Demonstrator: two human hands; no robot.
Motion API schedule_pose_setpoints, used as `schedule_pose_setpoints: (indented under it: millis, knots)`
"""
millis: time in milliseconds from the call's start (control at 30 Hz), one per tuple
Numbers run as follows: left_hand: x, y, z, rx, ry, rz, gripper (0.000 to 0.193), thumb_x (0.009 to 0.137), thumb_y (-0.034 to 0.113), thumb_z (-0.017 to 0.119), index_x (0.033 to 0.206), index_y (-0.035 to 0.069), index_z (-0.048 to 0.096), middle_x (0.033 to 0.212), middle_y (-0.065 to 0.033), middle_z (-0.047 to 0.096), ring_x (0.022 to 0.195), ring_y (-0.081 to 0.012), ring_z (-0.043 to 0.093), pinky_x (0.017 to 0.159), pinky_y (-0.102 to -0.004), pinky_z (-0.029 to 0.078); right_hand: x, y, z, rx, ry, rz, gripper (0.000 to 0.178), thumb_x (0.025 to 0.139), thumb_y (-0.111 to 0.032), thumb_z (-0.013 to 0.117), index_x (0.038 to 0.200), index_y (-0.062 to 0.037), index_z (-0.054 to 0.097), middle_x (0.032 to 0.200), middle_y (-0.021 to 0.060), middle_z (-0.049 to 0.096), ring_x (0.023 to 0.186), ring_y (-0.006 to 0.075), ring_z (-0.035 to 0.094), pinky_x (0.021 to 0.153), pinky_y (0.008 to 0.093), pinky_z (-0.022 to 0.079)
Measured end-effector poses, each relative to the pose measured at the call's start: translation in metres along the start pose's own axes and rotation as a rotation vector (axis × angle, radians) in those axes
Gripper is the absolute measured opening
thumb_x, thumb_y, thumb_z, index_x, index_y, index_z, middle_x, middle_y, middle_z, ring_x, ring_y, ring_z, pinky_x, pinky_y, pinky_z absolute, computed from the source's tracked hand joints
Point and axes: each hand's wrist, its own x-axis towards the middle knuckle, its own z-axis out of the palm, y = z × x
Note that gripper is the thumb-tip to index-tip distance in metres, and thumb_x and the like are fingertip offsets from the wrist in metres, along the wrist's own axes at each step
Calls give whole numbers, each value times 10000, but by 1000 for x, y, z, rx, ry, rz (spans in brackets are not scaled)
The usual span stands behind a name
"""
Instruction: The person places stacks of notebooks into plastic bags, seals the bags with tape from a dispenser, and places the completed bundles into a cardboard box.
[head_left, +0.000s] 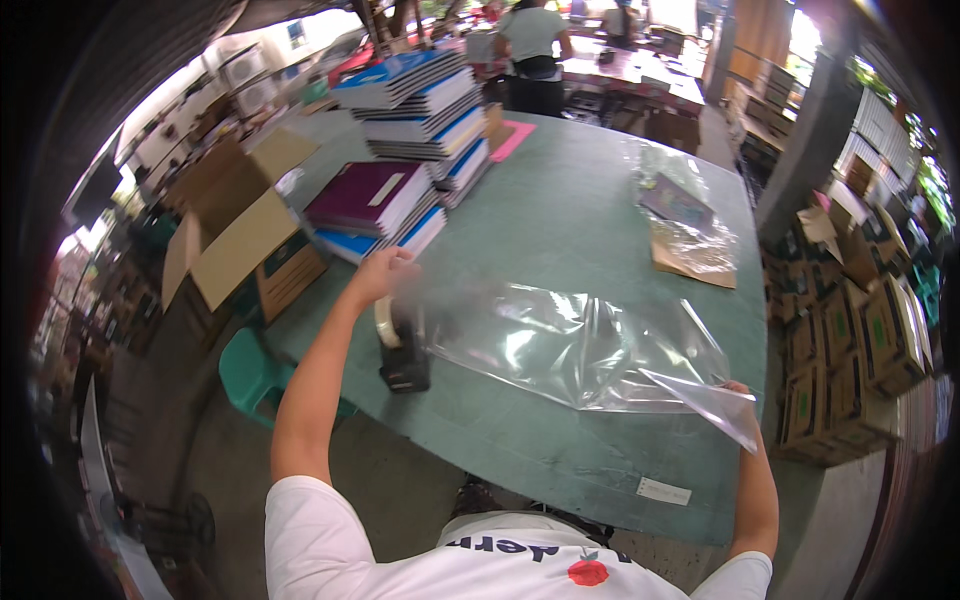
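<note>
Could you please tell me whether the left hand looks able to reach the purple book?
Probably yes: the left hand is close to the pile's near side, and the purple book lies on top, with no other book over it.

The left hand [380, 275] reached forward, arm [308, 395] extended; the right hand [737, 387], partly hidden, was near the table's [570, 200] right edge.

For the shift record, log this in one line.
Left hand: near tape dispenser, grip unclear | Right hand: holding clear plastic at right end | Plastic: on table
</note>
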Motion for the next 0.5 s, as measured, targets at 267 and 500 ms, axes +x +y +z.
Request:
schedule_pose_setpoints:
  millis: [267, 500]
  knots:
    - [-205, -126, 64, -129, 520, -270, 937, 578, 376, 835, 1277, -28, 359, 1173, -203, 511, 1086, -272, 492, 925, -369, 396, 23, -4, 73, -1256, 576, -736, 757, 657, -190, 748, 1299, -21, 384, 1095, 222, 534, 1023, 312, 547, 887, 360, 423]
    - [-163, -108, 149, -237, 868, -98, 995, 587, 258, 833, 1323, -73, 251, 1245, -227, 407, 1138, -331, 425, 969, -380, 342, -35, -63, 198, -1243, -623, 103, 750, 739, -342, 711, 1329, -53, 349, 1357, 152, 375, 1243, 312, 362, 1005, 367, 315]
